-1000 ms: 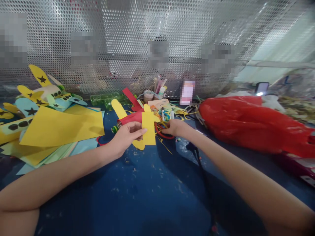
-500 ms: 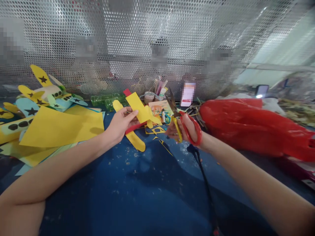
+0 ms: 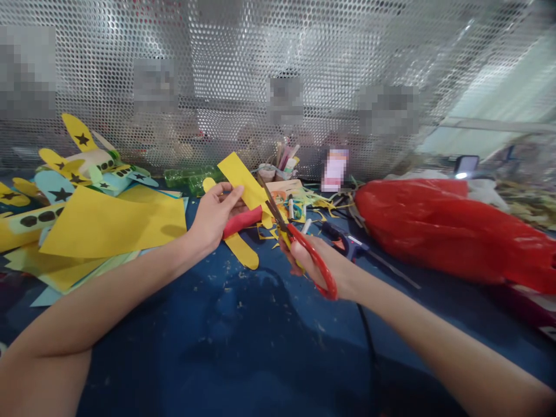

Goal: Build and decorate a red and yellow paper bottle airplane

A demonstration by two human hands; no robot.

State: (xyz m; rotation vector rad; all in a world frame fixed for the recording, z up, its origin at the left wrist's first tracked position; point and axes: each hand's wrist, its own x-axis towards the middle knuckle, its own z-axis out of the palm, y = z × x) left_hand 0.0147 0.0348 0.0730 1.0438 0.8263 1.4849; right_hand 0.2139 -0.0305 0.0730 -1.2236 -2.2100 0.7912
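Between the thumb and fingers of my left hand (image 3: 214, 215) is a yellow paper piece (image 3: 235, 169), tilted up and to the left. My right hand (image 3: 310, 255) grips scissors (image 3: 316, 258) with red and yellow handles. Their dark blades (image 3: 272, 200) point up-left, right at the lower right part of the yellow piece; I cannot tell whether they are cutting it. A red roll (image 3: 243, 222) lies just below my left fingers. From under it a rounded yellow strip (image 3: 242, 251) sticks out toward me.
Yellow sheets (image 3: 113, 223) and decorated paper planes (image 3: 91, 159) pile up at left. Green plastic bottles (image 3: 191, 176), a phone (image 3: 335, 169) and paper scraps lie at the back. A glue gun (image 3: 353, 245) is beyond my right wrist, and a red bag (image 3: 425, 229) fills the right.
My right hand has brought the scissors left and down, close to the yellow paper. The red roll now shows more fully below my left hand. The glue gun has come into sight.
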